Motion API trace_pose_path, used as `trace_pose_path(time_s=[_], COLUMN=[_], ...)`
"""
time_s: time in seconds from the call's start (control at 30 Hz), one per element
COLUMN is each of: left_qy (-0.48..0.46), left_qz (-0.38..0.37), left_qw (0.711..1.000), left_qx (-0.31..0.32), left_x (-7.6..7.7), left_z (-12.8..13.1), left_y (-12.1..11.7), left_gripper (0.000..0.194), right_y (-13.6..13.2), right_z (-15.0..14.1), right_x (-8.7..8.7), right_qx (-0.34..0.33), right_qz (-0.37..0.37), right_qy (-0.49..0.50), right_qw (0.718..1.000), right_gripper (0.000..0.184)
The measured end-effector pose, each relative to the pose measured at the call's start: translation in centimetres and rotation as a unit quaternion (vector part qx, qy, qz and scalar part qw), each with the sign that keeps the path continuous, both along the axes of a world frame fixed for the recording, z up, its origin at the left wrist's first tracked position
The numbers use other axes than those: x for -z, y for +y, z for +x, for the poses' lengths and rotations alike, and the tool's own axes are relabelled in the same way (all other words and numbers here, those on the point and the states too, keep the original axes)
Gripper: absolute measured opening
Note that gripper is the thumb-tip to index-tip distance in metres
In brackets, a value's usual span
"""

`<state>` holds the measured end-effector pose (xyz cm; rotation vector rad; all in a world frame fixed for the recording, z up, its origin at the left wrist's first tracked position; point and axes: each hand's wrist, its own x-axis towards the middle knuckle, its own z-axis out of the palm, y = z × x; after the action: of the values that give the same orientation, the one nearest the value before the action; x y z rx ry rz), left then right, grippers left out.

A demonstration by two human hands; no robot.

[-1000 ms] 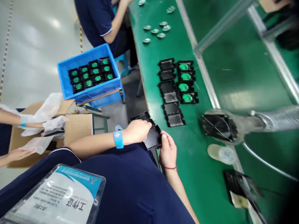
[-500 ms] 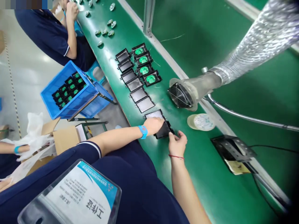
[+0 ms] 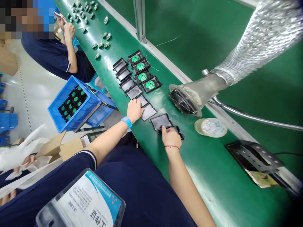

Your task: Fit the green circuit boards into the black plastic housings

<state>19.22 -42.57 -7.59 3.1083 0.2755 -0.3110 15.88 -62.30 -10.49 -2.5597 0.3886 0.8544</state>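
Observation:
My left hand (image 3: 134, 111) reaches over the near end of a black plastic case (image 3: 143, 100) in the row, thumb and fingers closed around its edge. Beside it lies another black case (image 3: 149, 112), grey inside. My right hand (image 3: 171, 138) pinches a black case (image 3: 177, 128), partly hidden by the fingers and tilted against a flat-lying case (image 3: 161, 122). Farther up the row, more shallow black cases (image 3: 127, 84) lie side by side. Next to them, several black cases hold green circuit boards (image 3: 150, 85).
A fan nozzle (image 3: 183, 101) on a foil duct overhangs the bench (image 3: 201, 164). Nearby stand a round translucent tub (image 3: 210, 127) and a black metal stand (image 3: 255, 157). Small round parts (image 3: 101, 44) lie up the bench. A blue crate (image 3: 56, 110) stands left, near a co-worker (image 3: 54, 56).
My left hand has moved from the nearest pair of cases to the row farther up. My right hand has shifted left onto the near case, which now tilts. The camera view has shifted slightly.

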Motion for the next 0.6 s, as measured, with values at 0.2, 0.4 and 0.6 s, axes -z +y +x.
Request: trace_pose_path(time_s=[0.2,0.4,0.6], left_qy=[0.082,0.111,0.109], left_qz=[-0.033,-0.056,-0.067], left_qw=[0.987,0.974,0.967], left_qx=[0.137,0.189,0.220], left_x=[1.5,1.0,1.0], left_z=[0.6,-0.9,-2.3], left_y=[3.4,6.9,9.6], left_gripper=[0.023,0.022,0.021], right_y=[0.8,2.8,6.0], right_z=[2.3,5.3,8.0], right_x=[1.1,0.3,0.5], right_qx=[0.031,0.034,0.049], right_qz=[-0.018,-0.056,-0.061], right_qy=[-0.013,-0.007,-0.033], right_qw=[0.999,0.998,0.996], right_gripper=[0.031,0.024,0.019])
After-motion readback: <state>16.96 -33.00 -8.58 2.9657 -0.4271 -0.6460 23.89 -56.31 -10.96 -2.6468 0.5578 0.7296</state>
